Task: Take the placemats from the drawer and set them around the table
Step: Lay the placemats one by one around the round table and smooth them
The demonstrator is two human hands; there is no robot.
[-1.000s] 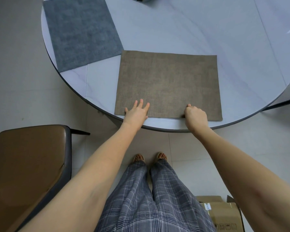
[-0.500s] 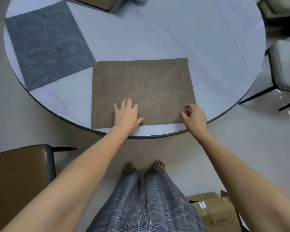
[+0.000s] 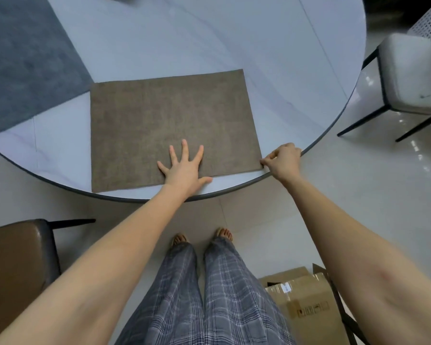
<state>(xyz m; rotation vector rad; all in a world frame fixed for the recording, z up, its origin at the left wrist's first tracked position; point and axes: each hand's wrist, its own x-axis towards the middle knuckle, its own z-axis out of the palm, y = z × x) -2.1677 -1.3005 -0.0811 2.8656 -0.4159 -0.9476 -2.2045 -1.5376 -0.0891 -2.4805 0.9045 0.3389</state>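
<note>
Left hand (image 3: 184, 168) spread flat, pressing the near edge of the brown placemat (image 3: 169, 125); right hand (image 3: 283, 161) pinching its near right corner. Mat flat on the round table (image 3: 271, 46), long axis left to right, directly ahead. Grey placemat (image 3: 23, 61) far left. Probably a small straightening next.

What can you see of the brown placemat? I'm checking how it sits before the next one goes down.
The brown placemat is a rectangular, woven-looking cloth lying flat on the round pale table, its near edge close to the rim. The left hand presses on it with spread fingers; the right hand pinches its near right corner. Its far left corner meets the grey placemat.
</note>
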